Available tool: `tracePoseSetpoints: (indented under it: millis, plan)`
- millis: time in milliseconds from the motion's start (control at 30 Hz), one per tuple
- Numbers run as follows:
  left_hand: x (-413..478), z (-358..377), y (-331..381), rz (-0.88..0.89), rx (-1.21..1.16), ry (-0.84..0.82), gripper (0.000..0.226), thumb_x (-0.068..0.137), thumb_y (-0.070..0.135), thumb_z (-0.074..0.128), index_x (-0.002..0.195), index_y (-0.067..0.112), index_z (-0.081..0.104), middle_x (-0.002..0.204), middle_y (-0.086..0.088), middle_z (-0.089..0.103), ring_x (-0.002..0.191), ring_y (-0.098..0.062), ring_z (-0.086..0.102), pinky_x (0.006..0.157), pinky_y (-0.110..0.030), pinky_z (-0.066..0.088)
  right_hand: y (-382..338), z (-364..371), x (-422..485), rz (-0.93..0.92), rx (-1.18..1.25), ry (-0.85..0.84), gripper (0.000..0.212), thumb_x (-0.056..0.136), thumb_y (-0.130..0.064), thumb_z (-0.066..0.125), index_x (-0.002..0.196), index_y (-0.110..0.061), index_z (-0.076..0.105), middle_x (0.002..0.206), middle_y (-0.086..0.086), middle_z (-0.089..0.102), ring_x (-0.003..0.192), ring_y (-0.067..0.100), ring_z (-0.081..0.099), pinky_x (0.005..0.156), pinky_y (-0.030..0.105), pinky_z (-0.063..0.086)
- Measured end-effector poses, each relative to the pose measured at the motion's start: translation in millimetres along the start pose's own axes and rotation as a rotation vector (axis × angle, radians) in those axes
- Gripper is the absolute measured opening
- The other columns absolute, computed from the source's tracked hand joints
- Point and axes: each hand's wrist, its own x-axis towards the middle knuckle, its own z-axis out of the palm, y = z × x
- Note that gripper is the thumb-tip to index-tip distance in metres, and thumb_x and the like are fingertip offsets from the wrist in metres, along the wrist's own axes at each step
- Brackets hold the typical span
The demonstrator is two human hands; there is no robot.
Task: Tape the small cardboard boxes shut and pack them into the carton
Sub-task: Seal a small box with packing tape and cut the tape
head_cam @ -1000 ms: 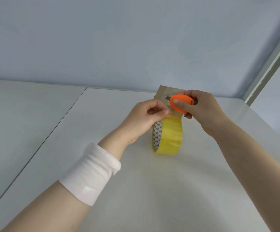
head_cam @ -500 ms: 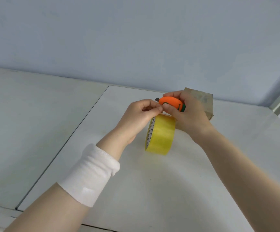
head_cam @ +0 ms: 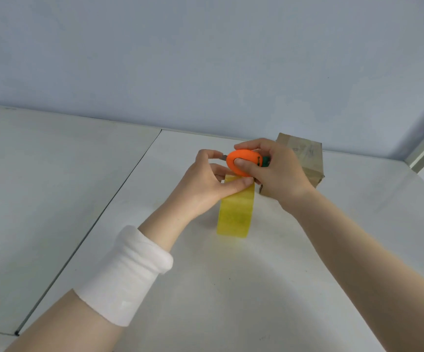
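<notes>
Cutting tape seems the step in hand: the left grip [head_cam: 205, 182] pinches the tape roll [head_cam: 236, 212] at its top, the right grip [head_cam: 283, 175] clasps the orange cutter [head_cam: 242, 161] at the roll's 12 o'clock, and next comes a clean slice across.

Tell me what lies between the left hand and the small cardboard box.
In the head view, the right hand, gripping the orange carrot-shaped cutter, sits between the left hand pinching the yellow tape roll and the small cardboard box.

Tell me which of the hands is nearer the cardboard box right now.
Right. The right hand, gripping the orange cutter, is directly in front of the cardboard box. The left hand pinches the top of the tape roll, farther left.
</notes>
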Motion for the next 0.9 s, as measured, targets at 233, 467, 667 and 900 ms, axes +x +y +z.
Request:
tracePoseSetpoints:
  millis: [233,467,667,900]
  plan:
    - [4.3,6.0,-2.6,-0.017,-0.028,0.01,0.088,0.069,0.038,0.078,0.139,0.019,0.028,0.113,0.007,0.065,0.106,-0.005,0.056,0.084,-0.016,0.042,-8.3,-14.7,4.6,0.141,0.102,-0.12,0.013,0.083,-0.02,0.069,0.094,-0.025,0.065,0.084,-0.001,0.063,0.072,0.016,0.057,0.052,0.015,0.048]
    - [5.5,12.4,0.4,-0.065,-0.029,0.138,0.084,0.075,0.045,0.071,0.141,0.017,0.027,0.109,0.006,0.061,0.103,-0.009,0.059,0.086,-0.022,0.042,2.4,-4.8,14.0,0.126,-0.152,-0.017,0.023,0.086,-0.032,0.064,0.107,-0.023,0.066,0.1,-0.006,0.062,0.086,0.009,0.056,0.069,0.017,0.047]
    - [-8.2,16.6,-3.5,-0.089,-0.005,0.114,0.038,0.078,0.044,0.068,0.1,0.017,0.053,0.094,0.002,0.064,0.082,-0.012,0.061,0.069,-0.021,0.044,6.9,-5.3,19.7,0.081,-0.7,-0.042,0.037,0.092,-0.052,0.042,0.107,-0.031,0.069,0.109,0.008,0.06,0.112,0.028,0.05,0.083,0.033,0.039]
    - [0.1,0.8,-4.8,-0.09,-0.248,0.286,0.026,0.084,0.028,0.068,0.102,0.012,0.06,0.092,-0.002,0.063,0.078,-0.012,0.058,0.066,-0.023,0.043,8.5,-43.7,9.7,-0.123,-0.742,0.218,0.043,0.087,-0.048,0.055,0.126,-0.029,0.057,0.118,-0.005,0.055,0.119,0.02,0.041,0.086,0.026,0.033]
